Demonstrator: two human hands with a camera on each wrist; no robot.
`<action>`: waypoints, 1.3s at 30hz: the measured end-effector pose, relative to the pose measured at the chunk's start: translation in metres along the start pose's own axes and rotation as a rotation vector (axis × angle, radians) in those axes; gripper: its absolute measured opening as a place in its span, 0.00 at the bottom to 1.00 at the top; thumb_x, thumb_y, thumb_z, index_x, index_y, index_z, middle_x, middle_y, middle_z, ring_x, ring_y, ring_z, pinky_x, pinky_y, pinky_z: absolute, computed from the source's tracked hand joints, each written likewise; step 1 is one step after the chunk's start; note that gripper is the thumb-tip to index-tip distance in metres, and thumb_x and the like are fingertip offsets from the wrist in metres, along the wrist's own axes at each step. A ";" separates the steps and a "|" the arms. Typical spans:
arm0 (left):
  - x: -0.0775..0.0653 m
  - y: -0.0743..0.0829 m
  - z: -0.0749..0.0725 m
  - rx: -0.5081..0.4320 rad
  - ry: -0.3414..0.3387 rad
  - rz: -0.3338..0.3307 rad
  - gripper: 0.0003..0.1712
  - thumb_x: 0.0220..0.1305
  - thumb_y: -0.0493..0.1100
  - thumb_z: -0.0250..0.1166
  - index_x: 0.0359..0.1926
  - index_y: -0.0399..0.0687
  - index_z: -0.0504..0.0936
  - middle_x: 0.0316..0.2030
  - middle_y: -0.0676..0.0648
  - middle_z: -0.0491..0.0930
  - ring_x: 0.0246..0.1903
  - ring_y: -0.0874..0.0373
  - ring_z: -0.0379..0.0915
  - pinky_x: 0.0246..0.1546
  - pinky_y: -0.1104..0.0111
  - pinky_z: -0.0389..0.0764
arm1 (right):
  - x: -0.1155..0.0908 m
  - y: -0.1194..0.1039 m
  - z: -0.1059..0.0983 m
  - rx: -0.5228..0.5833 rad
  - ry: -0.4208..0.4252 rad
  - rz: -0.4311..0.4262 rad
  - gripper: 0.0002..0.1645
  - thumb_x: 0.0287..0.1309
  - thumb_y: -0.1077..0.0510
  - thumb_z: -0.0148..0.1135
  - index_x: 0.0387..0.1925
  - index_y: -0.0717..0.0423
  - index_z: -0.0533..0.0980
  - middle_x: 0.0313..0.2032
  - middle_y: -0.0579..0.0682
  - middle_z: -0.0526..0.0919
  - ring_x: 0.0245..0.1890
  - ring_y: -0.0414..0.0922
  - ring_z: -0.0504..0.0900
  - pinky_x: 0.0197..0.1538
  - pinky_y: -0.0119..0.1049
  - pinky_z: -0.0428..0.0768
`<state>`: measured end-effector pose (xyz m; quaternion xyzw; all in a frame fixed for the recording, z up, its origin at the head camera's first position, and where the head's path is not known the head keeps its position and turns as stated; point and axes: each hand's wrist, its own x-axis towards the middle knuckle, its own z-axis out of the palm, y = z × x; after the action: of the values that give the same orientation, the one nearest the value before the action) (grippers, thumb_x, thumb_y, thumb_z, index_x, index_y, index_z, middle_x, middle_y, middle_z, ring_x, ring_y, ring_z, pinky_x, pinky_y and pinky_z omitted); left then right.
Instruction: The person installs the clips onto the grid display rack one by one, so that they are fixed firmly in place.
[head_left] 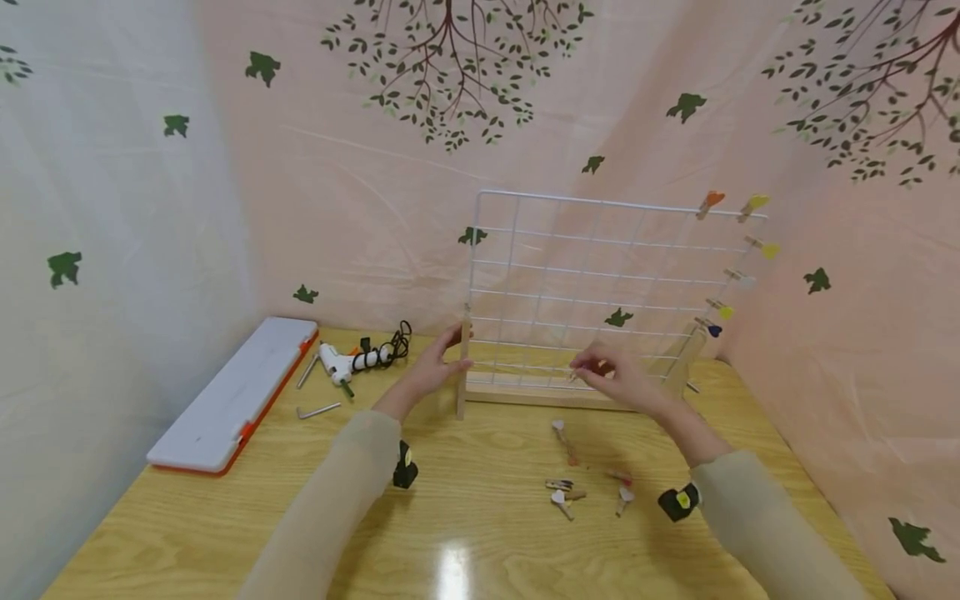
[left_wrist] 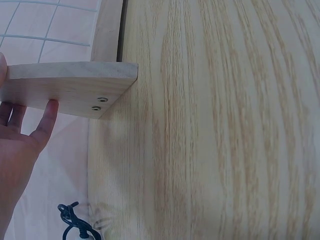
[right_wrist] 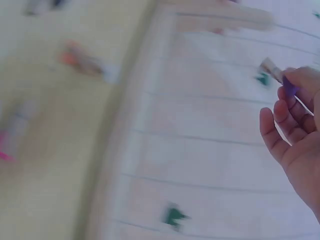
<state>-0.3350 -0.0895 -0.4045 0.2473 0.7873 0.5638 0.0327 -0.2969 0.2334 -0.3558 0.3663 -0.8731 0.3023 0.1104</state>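
Observation:
A white wire grid (head_left: 600,201) stands upright in a wooden base (head_left: 540,396). My left hand (head_left: 429,371) grips its left wooden side board (left_wrist: 60,85), thumb on one side and fingers on the other; two screw heads show low on the board. In front of the grid's lower part, my right hand (head_left: 621,382) pinches a small wooden clothespin (right_wrist: 271,69) with a purple piece on its end, between thumb and forefinger. The clothespin is apart from the wires, as far as I can tell. Several clothespins with coloured hearts, among them an orange one (head_left: 714,199), clip onto the grid's right side.
Loose clothespins (head_left: 561,500) lie scattered on the wooden table (head_left: 420,542) before the grid. To the left are a glue gun (head_left: 337,363) with a black cord, a hex key (head_left: 318,411) and a flat white case (head_left: 232,400) with orange edges. Patterned cloth hangs behind.

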 end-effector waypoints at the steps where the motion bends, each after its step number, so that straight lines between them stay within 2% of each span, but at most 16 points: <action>1: 0.000 0.000 0.000 0.002 0.002 0.003 0.38 0.58 0.42 0.59 0.66 0.43 0.52 0.63 0.37 0.57 0.64 0.45 0.48 0.57 0.50 0.61 | 0.004 -0.004 -0.010 -0.023 0.030 -0.021 0.07 0.54 0.62 0.59 0.37 0.55 0.78 0.31 0.45 0.79 0.29 0.36 0.76 0.33 0.29 0.78; 2: 0.000 0.000 -0.001 -0.001 0.004 0.007 0.38 0.58 0.42 0.59 0.66 0.43 0.52 0.63 0.37 0.57 0.64 0.45 0.48 0.58 0.50 0.61 | 0.009 -0.008 -0.021 -0.032 0.057 -0.033 0.09 0.54 0.63 0.59 0.38 0.57 0.78 0.31 0.46 0.79 0.30 0.36 0.76 0.32 0.28 0.77; 7: -0.001 0.000 -0.003 -0.017 0.007 0.008 0.38 0.58 0.40 0.59 0.66 0.42 0.52 0.63 0.36 0.56 0.64 0.44 0.47 0.57 0.49 0.61 | 0.029 -0.031 -0.076 -0.087 0.224 0.032 0.12 0.53 0.61 0.60 0.41 0.58 0.77 0.34 0.50 0.82 0.31 0.29 0.75 0.31 0.20 0.73; 11: -0.002 -0.001 -0.004 -0.009 0.009 0.010 0.38 0.57 0.41 0.60 0.66 0.42 0.53 0.63 0.36 0.56 0.64 0.44 0.48 0.58 0.49 0.60 | 0.045 -0.047 -0.115 -0.151 0.377 -0.026 0.11 0.50 0.63 0.61 0.39 0.58 0.79 0.34 0.51 0.81 0.32 0.27 0.74 0.35 0.17 0.71; 14: -0.003 -0.001 -0.005 -0.005 0.009 0.014 0.38 0.57 0.41 0.60 0.66 0.42 0.53 0.63 0.37 0.57 0.64 0.45 0.48 0.59 0.49 0.59 | 0.056 -0.057 -0.139 -0.207 0.465 -0.056 0.11 0.50 0.62 0.61 0.38 0.56 0.80 0.35 0.50 0.81 0.33 0.29 0.74 0.37 0.16 0.70; 18: -0.003 -0.002 -0.005 -0.009 0.008 0.010 0.38 0.57 0.41 0.60 0.66 0.43 0.53 0.63 0.37 0.57 0.64 0.45 0.48 0.58 0.49 0.59 | 0.069 -0.065 -0.161 -0.267 0.526 -0.017 0.12 0.52 0.58 0.60 0.40 0.54 0.80 0.34 0.46 0.81 0.32 0.30 0.72 0.35 0.17 0.68; 22: -0.003 -0.002 -0.004 -0.002 0.015 0.009 0.38 0.57 0.42 0.60 0.66 0.45 0.54 0.63 0.37 0.57 0.64 0.46 0.49 0.59 0.50 0.59 | 0.081 -0.070 -0.176 -0.364 0.538 0.035 0.14 0.54 0.53 0.58 0.40 0.56 0.79 0.31 0.45 0.77 0.28 0.34 0.67 0.30 0.21 0.64; 28: -0.001 -0.003 -0.003 0.013 0.016 0.029 0.38 0.57 0.43 0.61 0.66 0.44 0.54 0.62 0.37 0.58 0.64 0.46 0.50 0.59 0.50 0.59 | 0.091 -0.065 -0.190 -0.495 0.501 0.091 0.16 0.55 0.51 0.56 0.38 0.60 0.78 0.30 0.52 0.77 0.27 0.42 0.63 0.28 0.27 0.61; 35: 0.001 -0.002 -0.001 0.018 0.001 0.035 0.38 0.57 0.43 0.60 0.66 0.43 0.53 0.63 0.37 0.58 0.64 0.46 0.49 0.60 0.49 0.57 | 0.089 -0.056 -0.198 -0.542 0.379 0.134 0.13 0.55 0.54 0.57 0.36 0.59 0.79 0.32 0.53 0.77 0.29 0.43 0.63 0.30 0.31 0.62; 39: 0.001 -0.001 -0.001 0.026 0.002 0.025 0.38 0.58 0.43 0.60 0.66 0.44 0.53 0.63 0.38 0.58 0.64 0.46 0.49 0.60 0.49 0.56 | 0.088 -0.054 -0.198 -0.548 0.344 0.131 0.12 0.54 0.55 0.58 0.36 0.58 0.80 0.34 0.54 0.79 0.31 0.44 0.64 0.32 0.30 0.62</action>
<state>-0.3361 -0.0900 -0.4052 0.2569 0.7915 0.5542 0.0215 -0.3264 0.2738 -0.1382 0.2094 -0.9122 0.1202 0.3310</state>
